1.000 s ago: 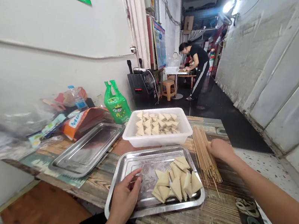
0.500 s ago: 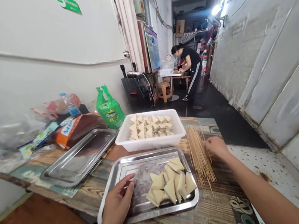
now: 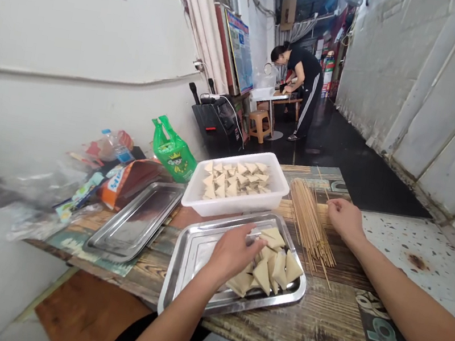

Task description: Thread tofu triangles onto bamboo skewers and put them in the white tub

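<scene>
My left hand point(image 3: 236, 251) is over the metal tray point(image 3: 192, 257), with thumb and fingers apart at the edge of a pile of pale, folded triangles point(image 3: 263, 274) that look like tofu skin. Some fingertips are hidden behind the hand. To the right, my right hand point(image 3: 346, 218) pinches a thin bamboo skewer point(image 3: 323, 184), which points up and away. Beside that hand a bundle of bamboo skewers point(image 3: 312, 227) lies loose on the wooden-patterned table. Behind the tray, a white plastic tub point(image 3: 231, 204) holds rows of similar triangles point(image 3: 232, 183), apparently on sticks.
Left of the tub are a second metal tray point(image 3: 132, 224), a green plastic bag point(image 3: 173, 150) and an orange-and-brown packet point(image 3: 126, 180). Clear plastic wrapping point(image 3: 42, 193) lies at the table's left end. Farther back, a person point(image 3: 304, 84) bends over a small table point(image 3: 273, 98).
My left hand has moved from the tray's near left side up to the pile of triangles. My right hand has drawn slightly away from the bundle, with one skewer in its fingers.
</scene>
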